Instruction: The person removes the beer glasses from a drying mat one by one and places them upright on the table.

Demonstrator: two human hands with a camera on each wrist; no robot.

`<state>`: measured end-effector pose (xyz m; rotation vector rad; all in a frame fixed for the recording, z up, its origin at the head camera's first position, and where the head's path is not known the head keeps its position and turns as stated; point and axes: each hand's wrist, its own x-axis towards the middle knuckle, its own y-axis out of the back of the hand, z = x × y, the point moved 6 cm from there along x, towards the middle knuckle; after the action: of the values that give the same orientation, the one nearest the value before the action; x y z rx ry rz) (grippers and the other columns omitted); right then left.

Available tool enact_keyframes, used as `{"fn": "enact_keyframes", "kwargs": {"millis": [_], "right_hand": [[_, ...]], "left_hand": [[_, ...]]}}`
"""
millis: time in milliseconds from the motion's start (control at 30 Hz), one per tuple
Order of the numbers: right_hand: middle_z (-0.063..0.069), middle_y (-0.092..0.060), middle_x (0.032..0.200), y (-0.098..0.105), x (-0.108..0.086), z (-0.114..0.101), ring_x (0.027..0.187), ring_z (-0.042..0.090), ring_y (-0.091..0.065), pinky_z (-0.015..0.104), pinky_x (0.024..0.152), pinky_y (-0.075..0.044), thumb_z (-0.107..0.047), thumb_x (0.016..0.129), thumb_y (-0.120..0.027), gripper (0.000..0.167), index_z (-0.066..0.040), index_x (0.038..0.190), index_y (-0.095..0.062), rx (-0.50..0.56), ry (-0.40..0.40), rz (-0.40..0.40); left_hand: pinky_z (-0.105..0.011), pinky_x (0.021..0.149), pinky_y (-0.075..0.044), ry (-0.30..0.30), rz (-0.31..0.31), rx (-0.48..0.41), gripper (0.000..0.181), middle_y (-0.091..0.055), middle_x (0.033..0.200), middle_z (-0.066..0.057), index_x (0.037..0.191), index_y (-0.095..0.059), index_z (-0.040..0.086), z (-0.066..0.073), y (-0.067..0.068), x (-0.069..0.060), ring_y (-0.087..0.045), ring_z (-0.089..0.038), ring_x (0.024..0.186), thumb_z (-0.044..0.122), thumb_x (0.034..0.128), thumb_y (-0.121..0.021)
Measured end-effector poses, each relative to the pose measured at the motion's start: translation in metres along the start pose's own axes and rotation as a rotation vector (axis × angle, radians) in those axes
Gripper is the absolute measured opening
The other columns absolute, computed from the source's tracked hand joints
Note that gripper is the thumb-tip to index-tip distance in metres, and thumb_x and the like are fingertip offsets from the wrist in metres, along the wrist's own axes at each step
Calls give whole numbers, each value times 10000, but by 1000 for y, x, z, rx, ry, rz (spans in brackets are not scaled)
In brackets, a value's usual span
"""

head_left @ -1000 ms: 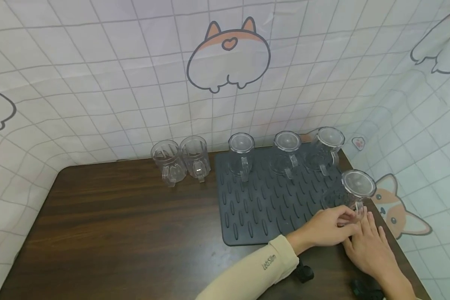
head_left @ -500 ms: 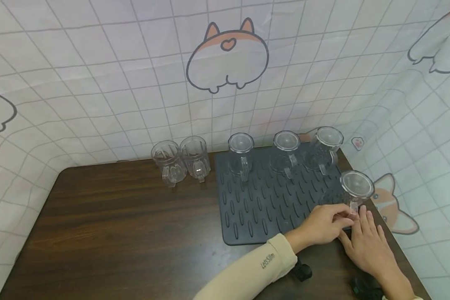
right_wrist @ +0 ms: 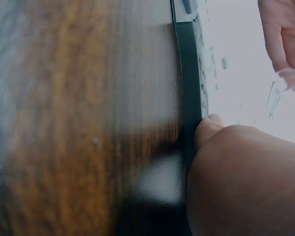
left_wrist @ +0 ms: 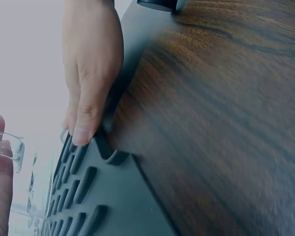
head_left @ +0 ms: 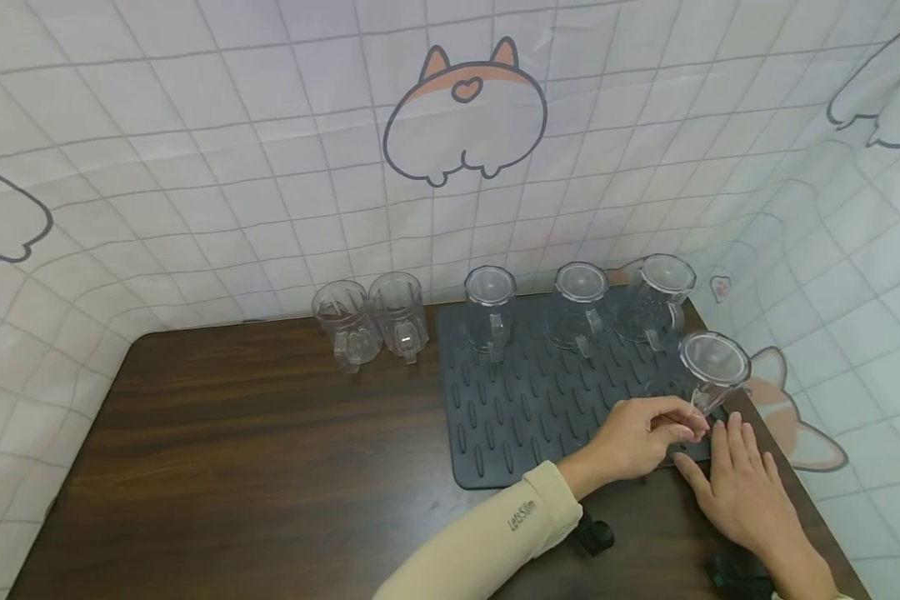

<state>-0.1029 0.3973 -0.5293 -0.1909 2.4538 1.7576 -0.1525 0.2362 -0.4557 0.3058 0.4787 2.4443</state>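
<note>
At the right edge of the dark ribbed mat stands an upside-down clear glass mug. My left hand pinches its handle between thumb and fingers; in the left wrist view the fingers show around the clear handle. My right hand lies with straight fingers over the mat's near right corner, and in the left wrist view its fingertips press on the mat. The right wrist view shows the right thumb against the mat's edge. The left fingertips partly cover the handle in the head view.
More upside-down clear mugs, a left one, a middle one and a right one, stand along the mat's back. Two upright clear mugs are on the brown table left of it. A printed cloth wall borders the table.
The mug's handle has swung a little to the left, and the left hand has moved with it. The mug sits slightly farther back. My right hand stays on the mat corner.
</note>
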Motion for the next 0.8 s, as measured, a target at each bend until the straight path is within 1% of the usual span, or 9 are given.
{"fn": "enact_keyframes", "kwargs": {"millis": [200, 300, 500, 633, 700, 800], "right_hand": [[439, 105, 1613, 1, 0, 1, 1527, 612, 81, 850, 1124, -75, -576, 1098, -295, 938, 197, 1559, -32, 1, -3, 6], [442, 106, 1611, 1, 0, 1, 1526, 612, 84, 851, 1122, -75, -575, 1098, -294, 936, 198, 1558, -36, 0, -2, 8], [449, 121, 1601, 2, 1, 3, 1518, 620, 94, 858, 1115, -66, -572, 1101, -280, 933, 208, 1552, -38, -5, -1, 2], [457, 100, 1599, 2, 0, 3, 1519, 622, 83, 858, 1114, -68, -564, 1103, -287, 927, 214, 1548, -50, -6, 4, 18], [457, 88, 1602, 1, 0, 2, 1523, 620, 73, 856, 1114, -75, -565, 1102, -291, 928, 213, 1548, -55, -5, 4, 25], [455, 97, 1602, 0, 1, 1, 1522, 619, 77, 854, 1114, -76, -574, 1100, -280, 934, 209, 1551, -43, -1, 0, 15]], "left_hand": [[-16, 844, -494, -16, -15, -17, 210, -786, 1152, 25, 1197, -727, 159, 3, 9, -6, -680, 125, 966, 186, 1041, -590], [-13, 843, -491, -18, -22, 6, 214, -784, 1158, 43, 1201, -728, 175, 3, 13, -9, -665, 144, 957, 197, 1043, -586], [-7, 824, -488, -22, -23, 55, 219, -791, 1117, 71, 1205, -730, 198, 3, 20, -17, -644, 171, 926, 214, 1043, -583], [-8, 815, -493, -42, -21, 58, 225, -791, 1113, 47, 1211, -724, 186, 4, 24, -21, -640, 162, 908, 205, 1049, -569], [-12, 809, -497, -47, -19, 54, 228, -792, 1110, 34, 1213, -724, 180, 4, 26, -23, -655, 137, 901, 202, 1049, -567], [-15, 791, -499, -34, -22, 65, 233, -794, 1097, 47, 1220, -727, 190, 3, 29, -26, -659, 127, 882, 207, 1048, -571]]}}
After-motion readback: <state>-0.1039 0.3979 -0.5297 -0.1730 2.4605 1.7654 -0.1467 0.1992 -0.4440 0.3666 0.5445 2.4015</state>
